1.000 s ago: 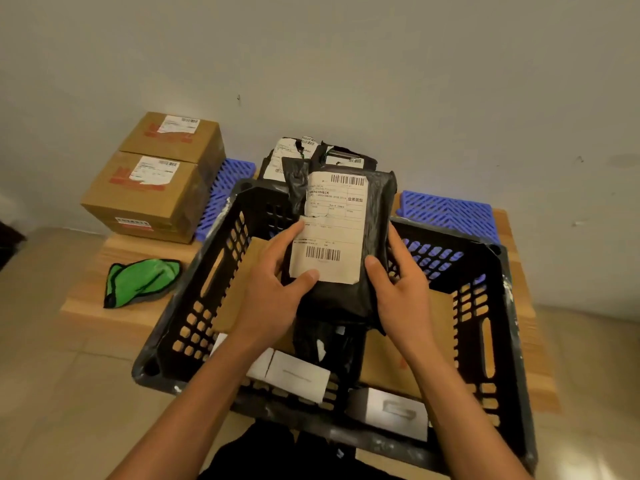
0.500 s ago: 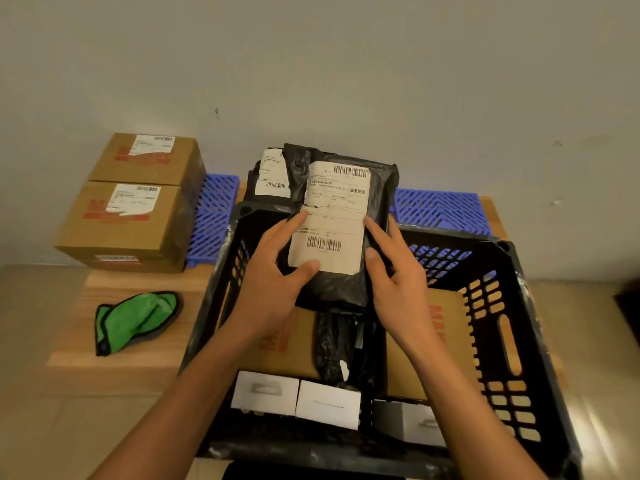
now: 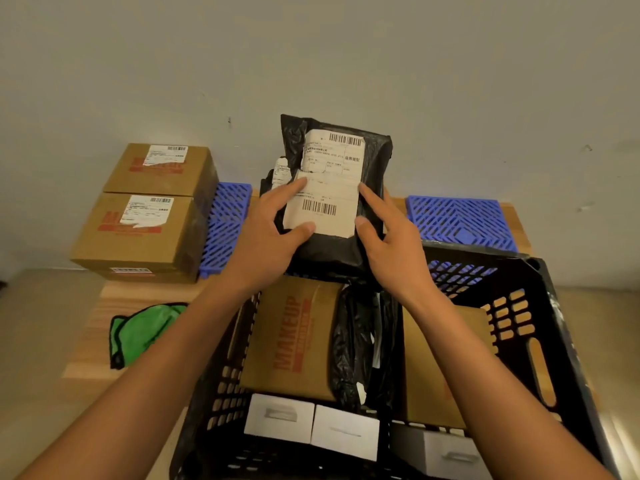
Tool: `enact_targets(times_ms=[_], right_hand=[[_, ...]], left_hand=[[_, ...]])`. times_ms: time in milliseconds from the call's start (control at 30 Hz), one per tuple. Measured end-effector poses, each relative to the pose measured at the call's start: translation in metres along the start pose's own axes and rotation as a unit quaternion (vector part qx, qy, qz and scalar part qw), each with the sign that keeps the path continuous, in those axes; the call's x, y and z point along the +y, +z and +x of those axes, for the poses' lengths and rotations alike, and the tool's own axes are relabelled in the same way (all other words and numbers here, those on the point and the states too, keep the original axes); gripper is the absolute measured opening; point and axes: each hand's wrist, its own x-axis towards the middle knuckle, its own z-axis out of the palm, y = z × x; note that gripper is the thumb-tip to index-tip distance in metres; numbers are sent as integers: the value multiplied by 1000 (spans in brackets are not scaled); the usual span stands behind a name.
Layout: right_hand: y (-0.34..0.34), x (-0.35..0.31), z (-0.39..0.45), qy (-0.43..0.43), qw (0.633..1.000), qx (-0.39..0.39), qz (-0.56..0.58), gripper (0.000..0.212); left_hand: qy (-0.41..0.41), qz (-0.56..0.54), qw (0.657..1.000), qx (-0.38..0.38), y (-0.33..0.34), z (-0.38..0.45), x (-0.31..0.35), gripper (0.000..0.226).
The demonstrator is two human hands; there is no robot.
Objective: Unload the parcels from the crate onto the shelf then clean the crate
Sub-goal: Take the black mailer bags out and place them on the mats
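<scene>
**Black mailer goes to the back of the shelf**

Both hands carry a black poly parcel [image 3: 341,202] over the far rim of the black crate [image 3: 540,341], toward the back edge of the wooden shelf [image 3: 104,327], where another black parcel [image 3: 277,174] stands just behind it against the wall. The left hand [image 3: 266,233] holds the parcel's left edge, thumb pressed on the lower part of the white label and fingers reaching across its middle. The right hand [image 3: 391,244] holds the right edge, thumb on the label's lower right corner and index finger lying up along the label's side. The parcel thus sits between the two palms, label facing the camera, its lower edge below the hands and near the crate's far rim; whether it touches the shelf yet I cannot tell.

To do this step well, I would lean the soft parcel flat against the one behind it and settle its lower edge before the thumbs let go, since a limp bag is likely to slump forward into the crate.

Cardboard boxes [image 3: 291,337], a further black bag [image 3: 363,341] and white boxes [image 3: 311,427] remain in the crate, and the green cloth [image 3: 145,330] near the shelf's left edge waits for cleaning.
</scene>
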Motion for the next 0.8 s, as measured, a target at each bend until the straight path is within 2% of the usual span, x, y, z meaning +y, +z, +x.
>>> enact_targets(times_ms=[167, 467, 800], right_hand=[[4, -3, 43, -23, 999, -1, -24, 52], [23, 19, 123, -24, 997, -57, -44, 53], [53, 59, 177, 6, 981, -144, -132, 57]], left_hand=[[-4, 9, 1000, 12, -12, 34, 7, 62], [-38, 16, 999, 22, -17, 110, -17, 62], [-104, 46, 993, -23, -7, 171, -64, 60]])
